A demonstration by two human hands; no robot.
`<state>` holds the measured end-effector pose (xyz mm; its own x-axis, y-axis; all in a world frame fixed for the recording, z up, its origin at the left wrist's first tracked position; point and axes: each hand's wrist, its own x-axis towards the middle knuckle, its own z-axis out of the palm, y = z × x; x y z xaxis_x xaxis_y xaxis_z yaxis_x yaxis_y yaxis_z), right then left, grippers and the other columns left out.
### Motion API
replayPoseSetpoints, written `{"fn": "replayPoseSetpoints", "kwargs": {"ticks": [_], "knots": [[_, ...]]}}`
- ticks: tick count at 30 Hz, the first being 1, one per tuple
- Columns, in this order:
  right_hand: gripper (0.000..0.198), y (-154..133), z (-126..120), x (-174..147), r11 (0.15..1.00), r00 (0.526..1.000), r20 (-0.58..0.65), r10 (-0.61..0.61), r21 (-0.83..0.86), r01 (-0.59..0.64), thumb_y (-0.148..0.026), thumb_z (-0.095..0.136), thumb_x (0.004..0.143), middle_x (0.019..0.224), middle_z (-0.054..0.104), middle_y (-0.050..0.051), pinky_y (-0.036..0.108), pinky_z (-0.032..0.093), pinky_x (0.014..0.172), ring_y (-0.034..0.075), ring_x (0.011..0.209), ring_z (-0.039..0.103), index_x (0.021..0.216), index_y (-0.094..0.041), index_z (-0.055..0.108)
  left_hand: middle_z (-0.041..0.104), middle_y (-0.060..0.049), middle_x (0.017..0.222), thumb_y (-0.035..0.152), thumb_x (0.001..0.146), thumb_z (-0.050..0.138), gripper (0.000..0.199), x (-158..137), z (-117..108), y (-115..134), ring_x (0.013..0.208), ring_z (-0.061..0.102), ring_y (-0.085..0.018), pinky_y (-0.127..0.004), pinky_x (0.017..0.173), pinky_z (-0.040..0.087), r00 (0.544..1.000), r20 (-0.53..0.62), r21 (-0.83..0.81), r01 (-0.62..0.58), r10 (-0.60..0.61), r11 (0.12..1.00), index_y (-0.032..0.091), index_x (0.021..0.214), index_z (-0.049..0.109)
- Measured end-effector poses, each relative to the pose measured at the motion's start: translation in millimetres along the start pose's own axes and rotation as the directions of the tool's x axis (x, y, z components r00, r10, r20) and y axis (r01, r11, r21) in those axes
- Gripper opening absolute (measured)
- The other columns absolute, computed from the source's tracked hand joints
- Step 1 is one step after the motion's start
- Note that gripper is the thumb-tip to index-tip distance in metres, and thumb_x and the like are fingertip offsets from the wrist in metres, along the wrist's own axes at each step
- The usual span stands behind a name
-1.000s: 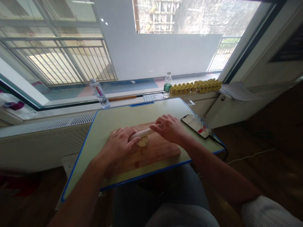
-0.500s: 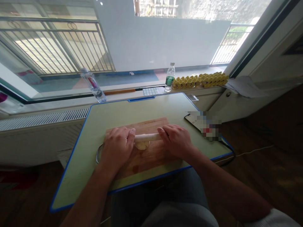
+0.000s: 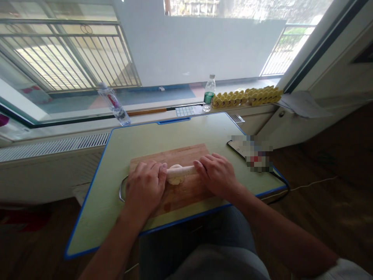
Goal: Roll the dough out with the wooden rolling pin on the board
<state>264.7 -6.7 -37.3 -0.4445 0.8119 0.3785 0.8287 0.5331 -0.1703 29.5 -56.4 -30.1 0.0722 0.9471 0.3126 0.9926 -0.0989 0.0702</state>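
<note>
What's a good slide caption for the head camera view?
Left hand and right hand grip a rolling pin across pale dough on a wooden board.

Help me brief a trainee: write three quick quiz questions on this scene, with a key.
1. True or false: the left hand and right hand both hold the pin.
2. Which lies under the pin?
A) bottle
B) dough
C) paper
3. Fill in: the phone is nearer the ____ hand.

Key: 1. True. 2. B. 3. Right.
</note>
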Motion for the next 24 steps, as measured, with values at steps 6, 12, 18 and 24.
{"fn": "replayPoseSetpoints", "kwargs": {"ticks": [6,12,18,24], "knots": [[0.050,0,0,-1,0.999,0.997,-0.070,0.040,0.039,-0.037,-0.057,0.049,0.109,0.078,0.074,0.002,0.034,0.028,0.072,0.018,0.075,0.061,0.076,-0.022,0.064,0.074,-0.007,0.097,0.040,0.106,0.036,0.038,5,-19,6,0.100,0.063,-0.030,-0.046,0.087,0.044,0.997,0.052,0.009,0.052,-0.052,0.999,0.025,0.088,0.066],[0.046,0,-2,-3,0.999,0.995,-0.089,0.050,0.024,-0.048,-0.054,0.056,0.107,0.076,0.073,0.003,0.033,0.028,0.073,0.018,0.077,0.062,0.076,-0.021,0.064,0.074,-0.007,0.113,0.036,0.103,0.041,0.028,33,-22,8,0.110,0.063,-0.029,-0.045,0.092,0.047,0.995,0.028,-0.082,0.099,-0.097,0.992,0.025,0.101,0.067],[0.048,-3,-3,2,0.992,0.992,-0.009,0.126,-0.015,-0.126,-0.056,0.053,0.107,0.078,0.075,0.003,0.032,0.030,0.071,0.018,0.078,0.065,0.076,-0.023,0.067,0.074,-0.011,0.117,0.042,0.105,0.038,0.036,41,-20,11,0.112,0.064,-0.033,-0.049,0.093,0.049,0.992,0.056,-0.040,0.112,-0.109,0.993,0.024,0.105,0.069],[0.046,-8,-6,6,0.985,0.982,0.086,0.167,-0.045,-0.164,-0.052,0.050,0.109,0.084,0.079,0.003,0.032,0.031,0.068,0.019,0.077,0.069,0.078,-0.024,0.068,0.073,-0.013,0.119,0.043,0.105,0.036,0.039,43,-17,10,0.112,0.064,-0.033,-0.050,0.094,0.050,0.985,0.076,-0.003,0.156,-0.155,0.988,0.022,0.106,0.070]]}}
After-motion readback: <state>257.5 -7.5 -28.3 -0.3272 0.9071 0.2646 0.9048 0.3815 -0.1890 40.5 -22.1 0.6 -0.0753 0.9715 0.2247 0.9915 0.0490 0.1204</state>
